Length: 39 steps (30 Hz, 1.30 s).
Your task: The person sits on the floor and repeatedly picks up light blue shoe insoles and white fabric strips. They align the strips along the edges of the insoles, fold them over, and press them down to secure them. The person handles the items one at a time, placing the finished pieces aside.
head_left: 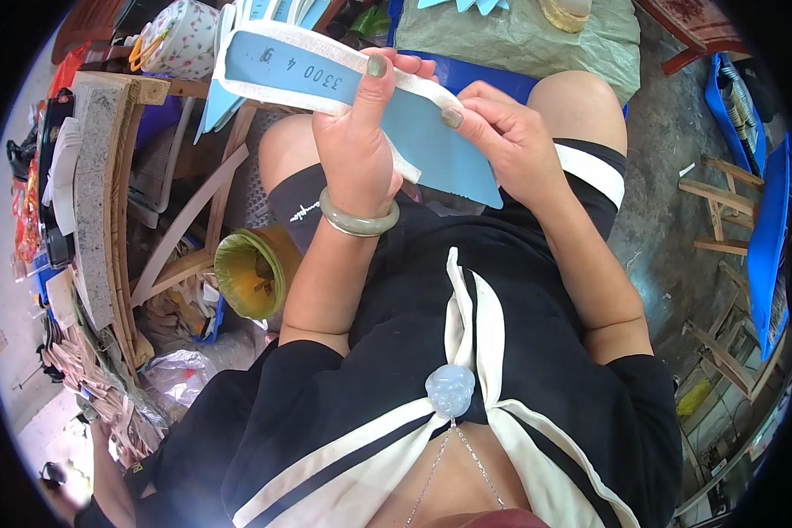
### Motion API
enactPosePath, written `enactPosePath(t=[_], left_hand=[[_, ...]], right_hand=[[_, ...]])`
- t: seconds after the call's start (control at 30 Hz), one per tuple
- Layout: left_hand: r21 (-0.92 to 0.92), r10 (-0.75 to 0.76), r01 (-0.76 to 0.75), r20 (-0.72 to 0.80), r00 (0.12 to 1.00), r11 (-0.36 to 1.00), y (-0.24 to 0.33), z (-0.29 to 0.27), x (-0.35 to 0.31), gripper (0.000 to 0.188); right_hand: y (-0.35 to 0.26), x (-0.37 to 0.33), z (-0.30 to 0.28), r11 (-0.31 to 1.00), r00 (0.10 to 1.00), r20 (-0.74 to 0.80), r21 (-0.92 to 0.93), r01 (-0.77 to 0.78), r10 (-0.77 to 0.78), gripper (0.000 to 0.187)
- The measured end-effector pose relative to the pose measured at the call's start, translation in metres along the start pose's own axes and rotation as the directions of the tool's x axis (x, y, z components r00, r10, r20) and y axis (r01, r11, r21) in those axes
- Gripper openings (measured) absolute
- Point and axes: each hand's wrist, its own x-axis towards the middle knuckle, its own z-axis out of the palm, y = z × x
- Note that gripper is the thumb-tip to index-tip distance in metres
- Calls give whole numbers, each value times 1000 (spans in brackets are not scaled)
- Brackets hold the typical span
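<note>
Over my knees, a light-blue shoe insole board (440, 145) is held up by both hands. A white strip (299, 37) runs round its rounded left end and along its edges; one end of it hangs beside my left palm. My left hand (361, 132), with a pale bangle at its wrist, is closed round the middle of the board, thumb on top. At the upper edge, my right hand (510, 141) pinches the strip against the board between thumb and fingers. More blue insole boards (218, 106) with white edges lie just behind the left end.
Beyond my knees lies a green cloth-like sheet (519, 48) with blue pieces and a round tan object (567, 12). A wooden bench (106, 202) and a yellow-lined bin (253, 273) stand left. Another person's arm (110, 466) shows lower left. Wooden stools (722, 207) stand right.
</note>
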Motion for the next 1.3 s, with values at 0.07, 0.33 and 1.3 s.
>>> enactPosePath(t=[0.07, 0.33, 1.3], left_hand=[[8, -73, 73, 14, 997, 997, 2, 2, 1, 29], [242, -311, 252, 251, 917, 937, -6, -2, 14, 32], [707, -700, 246, 470, 538, 663, 14, -11, 53, 37]], right_hand=[[-3, -1, -2, 997, 994, 78, -5, -83, 83, 28], [14, 15, -20, 969, 947, 230, 51, -242, 224, 41], [-8, 63, -62, 966, 960, 279, -241, 88, -18, 36]])
